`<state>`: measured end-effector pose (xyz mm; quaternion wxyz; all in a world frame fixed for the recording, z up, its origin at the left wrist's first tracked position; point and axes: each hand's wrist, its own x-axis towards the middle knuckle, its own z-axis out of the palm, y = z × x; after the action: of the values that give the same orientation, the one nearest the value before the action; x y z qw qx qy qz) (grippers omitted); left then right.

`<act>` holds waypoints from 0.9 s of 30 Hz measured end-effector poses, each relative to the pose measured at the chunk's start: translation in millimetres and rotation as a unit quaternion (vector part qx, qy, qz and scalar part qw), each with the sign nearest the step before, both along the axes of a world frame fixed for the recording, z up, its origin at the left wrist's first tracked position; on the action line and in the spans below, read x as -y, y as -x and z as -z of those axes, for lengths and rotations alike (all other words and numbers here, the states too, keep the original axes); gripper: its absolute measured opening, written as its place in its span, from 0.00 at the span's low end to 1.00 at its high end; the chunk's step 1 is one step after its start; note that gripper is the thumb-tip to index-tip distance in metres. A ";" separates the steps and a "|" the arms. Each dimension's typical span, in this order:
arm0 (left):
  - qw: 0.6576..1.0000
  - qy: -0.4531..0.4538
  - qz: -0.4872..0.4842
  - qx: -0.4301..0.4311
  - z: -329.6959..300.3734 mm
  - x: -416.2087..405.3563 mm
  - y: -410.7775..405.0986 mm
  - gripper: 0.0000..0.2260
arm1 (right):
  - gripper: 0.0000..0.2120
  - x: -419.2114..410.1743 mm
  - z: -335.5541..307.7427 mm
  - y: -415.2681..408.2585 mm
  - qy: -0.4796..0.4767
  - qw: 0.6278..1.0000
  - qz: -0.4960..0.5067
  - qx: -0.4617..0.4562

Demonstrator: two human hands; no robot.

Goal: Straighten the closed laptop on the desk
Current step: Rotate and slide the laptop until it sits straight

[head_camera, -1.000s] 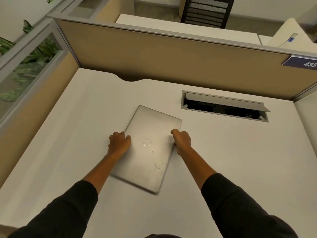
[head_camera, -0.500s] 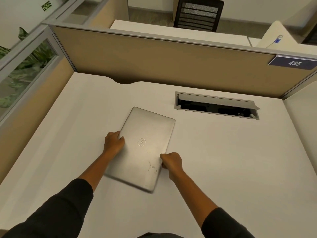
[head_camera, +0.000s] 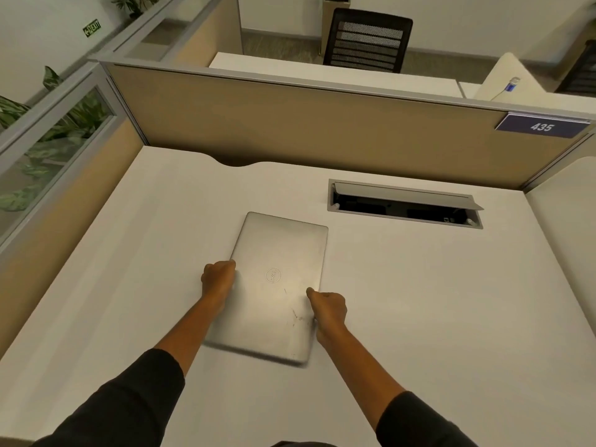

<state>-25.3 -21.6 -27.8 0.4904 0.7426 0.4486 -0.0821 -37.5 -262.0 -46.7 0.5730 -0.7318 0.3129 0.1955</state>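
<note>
In an office cubicle, a glass side panel point(head_camera: 54, 146) with green plants behind it borders the left of a white desk point(head_camera: 435, 301), where a person in dark sleeves works at squaring up a closed silver laptop point(head_camera: 277, 285). The left hand point(head_camera: 219, 279) presses against the laptop's left long edge about midway along, its fingers curled in tight on the edge; whether they hook under the casing cannot be told from this angle. The laptop lies flat near the middle of the desk, long side running away from the viewer, its far end leaning slightly right, so it sits skewed against the tan partition point(head_camera: 322, 130) at the back. The right hand point(head_camera: 327, 309) meets the laptop's right long edge nearer the front corner, fingers bunched close with the thumb resting on the lid. The step in hand appears to be the turning itself: two hands set on opposite edges, staggered fore and aft, placed to pivot the machine flat on the surface. The next move likely calls for a small, light twist until the far edge runs parallel to the partition, both hands easing off together so it does not overshoot. To the right, an open cable tray point(head_camera: 406, 204) is sunk into the desk, well apart from the laptop, below a blue plate numbered 435 point(head_camera: 543, 125).
</note>
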 end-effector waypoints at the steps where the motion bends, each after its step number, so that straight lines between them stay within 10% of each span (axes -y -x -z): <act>1: 1.000 0.007 -0.002 0.000 1.8 2.2 2.2 0.14 | 0.24 3.7 -0.3 -3.5 0.011 1.000 -0.004 0.005; 18: 0.961 0.247 -0.108 0.068 13.8 87.8 57.1 0.23 | 0.18 54.7 -28.8 -90.2 0.183 0.975 -0.114 0.049; 27: 0.972 0.227 -0.044 0.041 19.0 99.4 64.3 0.20 | 0.19 70.2 -31.5 -100.7 0.225 0.958 -0.166 0.066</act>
<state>-89.7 -121.0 -46.8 0.6671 0.5942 0.4303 -0.1291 63.2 -332.2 -15.1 0.3724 -0.8946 0.1845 0.1642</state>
